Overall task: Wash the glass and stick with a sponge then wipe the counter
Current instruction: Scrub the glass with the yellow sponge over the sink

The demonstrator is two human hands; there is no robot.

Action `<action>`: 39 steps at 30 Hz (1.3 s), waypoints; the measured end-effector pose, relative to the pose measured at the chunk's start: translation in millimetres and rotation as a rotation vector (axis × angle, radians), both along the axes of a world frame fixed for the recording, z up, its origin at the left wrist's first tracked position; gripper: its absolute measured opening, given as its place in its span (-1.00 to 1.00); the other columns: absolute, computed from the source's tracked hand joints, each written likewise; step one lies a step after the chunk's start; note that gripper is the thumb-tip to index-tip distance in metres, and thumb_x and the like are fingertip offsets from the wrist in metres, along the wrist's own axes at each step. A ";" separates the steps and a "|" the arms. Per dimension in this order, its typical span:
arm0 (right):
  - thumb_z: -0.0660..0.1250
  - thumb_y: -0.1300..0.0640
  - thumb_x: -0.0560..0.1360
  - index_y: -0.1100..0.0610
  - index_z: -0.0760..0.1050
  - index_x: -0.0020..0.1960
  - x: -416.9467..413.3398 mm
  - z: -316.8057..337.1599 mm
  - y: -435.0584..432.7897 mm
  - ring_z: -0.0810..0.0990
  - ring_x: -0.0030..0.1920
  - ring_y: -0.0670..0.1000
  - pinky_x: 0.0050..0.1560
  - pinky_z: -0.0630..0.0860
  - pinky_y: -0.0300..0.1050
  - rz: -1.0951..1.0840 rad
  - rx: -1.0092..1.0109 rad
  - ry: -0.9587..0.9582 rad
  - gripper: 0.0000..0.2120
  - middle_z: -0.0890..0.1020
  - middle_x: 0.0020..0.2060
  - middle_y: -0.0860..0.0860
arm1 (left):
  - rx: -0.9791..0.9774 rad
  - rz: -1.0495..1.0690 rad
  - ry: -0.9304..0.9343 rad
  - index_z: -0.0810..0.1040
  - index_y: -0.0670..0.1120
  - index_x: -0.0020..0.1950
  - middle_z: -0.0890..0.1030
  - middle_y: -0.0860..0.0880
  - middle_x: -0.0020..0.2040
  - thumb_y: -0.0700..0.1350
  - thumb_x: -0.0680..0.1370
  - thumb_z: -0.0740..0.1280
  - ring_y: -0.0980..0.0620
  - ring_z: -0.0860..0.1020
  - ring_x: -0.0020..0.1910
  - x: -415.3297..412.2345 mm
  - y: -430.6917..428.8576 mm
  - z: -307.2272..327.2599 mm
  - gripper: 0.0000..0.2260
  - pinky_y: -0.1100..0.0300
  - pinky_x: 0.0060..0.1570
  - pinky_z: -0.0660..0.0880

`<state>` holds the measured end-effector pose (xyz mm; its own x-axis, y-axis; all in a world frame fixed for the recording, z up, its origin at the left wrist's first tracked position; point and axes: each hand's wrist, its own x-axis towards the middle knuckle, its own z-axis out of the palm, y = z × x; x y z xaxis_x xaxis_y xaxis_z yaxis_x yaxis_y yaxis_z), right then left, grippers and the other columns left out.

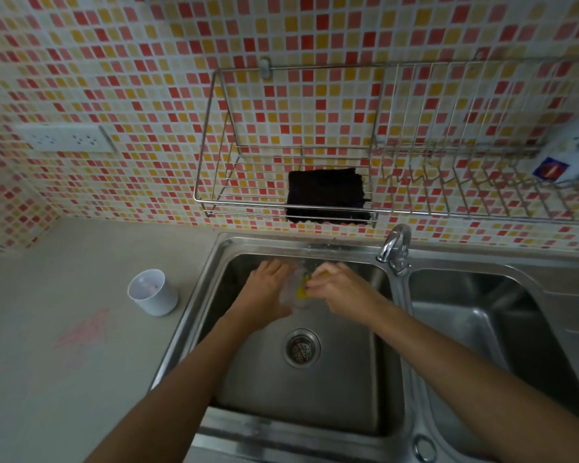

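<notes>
Over the left basin of the steel sink (248, 412), my left hand (268, 292) grips a clear glass (293, 295), which shows only faintly between my hands. My right hand (338, 292) presses a yellow sponge (303, 289) against or into the glass. The sponge is mostly hidden by my fingers. I see no stick in my hands. The grey counter (64, 379) lies to the left of the sink and carries a pink smear (87, 329).
A white cup (152, 292) stands on the counter beside the sink. The tap (395, 248) rises between the two basins. A wire wall rack (281, 208) above holds a black cloth (326, 195). A packet (569, 155) lies on the dish rack at right. A wall socket (66, 138) is at left.
</notes>
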<state>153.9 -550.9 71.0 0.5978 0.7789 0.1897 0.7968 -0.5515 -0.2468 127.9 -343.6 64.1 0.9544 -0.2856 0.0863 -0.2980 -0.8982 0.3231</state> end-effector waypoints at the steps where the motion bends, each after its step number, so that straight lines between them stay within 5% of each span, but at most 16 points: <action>1: 0.49 0.37 0.22 0.05 0.64 0.09 2.6 -2.1 -1.8 0.57 0.07 0.10 -0.01 0.53 0.02 0.012 -0.002 -0.105 -0.52 0.68 0.03 -0.07 | -0.012 -0.005 -0.016 0.34 0.04 0.41 0.46 0.00 0.28 -0.03 0.21 0.55 -0.08 0.40 0.24 1.0 -0.2 1.0 -0.20 0.02 0.17 0.43; 3: 0.48 0.39 0.19 0.05 0.64 0.09 -2.8 -4.1 0.5 0.57 0.05 0.10 -0.02 0.54 0.03 -0.036 0.073 -0.112 -0.49 0.68 0.03 -0.08 | -0.040 -0.002 -0.052 0.36 0.01 0.40 0.49 -0.03 0.27 -0.04 0.18 0.54 -0.12 0.45 0.24 4.0 0.5 2.4 -0.20 -0.04 0.19 0.45; 7: 0.36 0.35 0.46 0.05 0.64 0.11 -28.7 -6.0 15.9 0.58 0.01 -0.04 0.05 0.51 -0.18 -0.296 0.483 0.447 -0.69 0.66 -0.05 -0.10 | -0.025 0.005 -0.040 0.36 -0.07 0.41 0.47 -0.06 0.29 -0.06 0.21 0.57 -0.12 0.41 0.27 7.2 3.2 8.4 -0.19 -0.02 0.30 0.38; 9: 0.36 0.31 0.48 0.04 0.65 0.09 -27.2 -2.7 14.5 0.59 0.00 -0.06 0.04 0.50 -0.22 -0.319 0.508 0.547 -0.73 0.66 -0.05 -0.09 | -0.035 0.010 -0.005 0.33 -0.06 0.44 0.43 -0.05 0.34 -0.07 0.24 0.58 -0.09 0.36 0.32 6.2 3.1 9.4 -0.19 0.07 0.34 0.32; 14: 0.37 0.33 0.45 0.08 0.63 0.14 -6.8 -2.1 0.4 0.50 0.13 0.02 0.19 0.45 0.00 -0.097 0.143 0.098 -0.69 0.67 0.06 -0.07 | -0.035 -0.037 0.084 0.31 -0.02 0.44 0.41 -0.01 0.36 -0.05 0.23 0.58 -0.06 0.35 0.35 2.8 0.4 12.3 -0.17 0.08 0.37 0.30; 20: 0.33 0.20 0.53 -0.01 0.52 0.28 -26.0 8.1 3.3 0.38 0.20 -0.10 0.24 0.30 -0.28 -0.116 0.111 0.232 -0.65 0.57 0.21 -0.15 | -0.086 -0.009 0.157 0.32 -0.04 0.45 0.40 -0.02 0.39 -0.09 0.27 0.59 -0.02 0.33 0.37 -2.1 11.0 25.7 -0.19 0.24 0.32 0.22; 24: 0.33 0.15 0.53 0.09 0.57 0.17 -34.1 9.7 11.6 0.45 0.10 0.01 0.16 0.43 -0.12 -0.104 0.116 0.097 -0.78 0.63 0.09 -0.05 | -0.144 -0.006 0.206 0.31 -0.06 0.46 0.39 -0.04 0.39 -0.11 0.29 0.59 -0.02 0.34 0.36 -6.1 10.3 32.2 -0.20 0.21 0.31 0.25; 30: 0.32 0.17 0.53 0.07 0.58 0.13 -35.7 20.2 18.5 0.47 0.09 -0.01 0.12 0.44 -0.13 -0.156 0.176 0.060 -0.81 0.64 0.06 -0.06 | -0.335 0.085 0.196 0.20 -0.03 0.49 0.37 0.01 0.37 -0.05 0.26 0.59 0.01 0.32 0.36 -15.3 9.9 27.8 -0.10 0.06 0.32 0.38; 36: 0.26 0.18 0.57 0.05 0.55 0.19 -37.3 29.4 27.0 0.45 0.14 -0.05 0.19 0.37 -0.17 -0.233 0.233 0.174 -0.78 0.61 0.12 -0.06 | -0.376 0.140 -0.039 0.31 -0.15 0.31 0.30 -0.02 0.16 -0.07 0.24 0.61 0.11 0.33 0.07 -21.7 5.1 26.4 -0.24 0.46 0.03 0.39; 39: 0.22 0.21 0.58 0.07 0.55 0.21 -38.4 31.7 31.3 0.48 0.14 -0.03 0.17 0.36 -0.16 -0.257 0.254 0.258 -0.75 0.61 0.14 -0.02 | -0.321 0.117 -0.078 0.38 -0.08 0.27 0.40 0.03 0.13 0.08 0.21 0.54 0.08 0.38 0.09 -17.5 10.6 25.3 -0.30 0.34 0.07 0.35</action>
<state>115.5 -519.6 102.7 0.8191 0.5463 0.1749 0.5359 -0.6199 -0.5732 110.4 -333.0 89.4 0.9662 -0.1211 0.2277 -0.2338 -0.7842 0.5749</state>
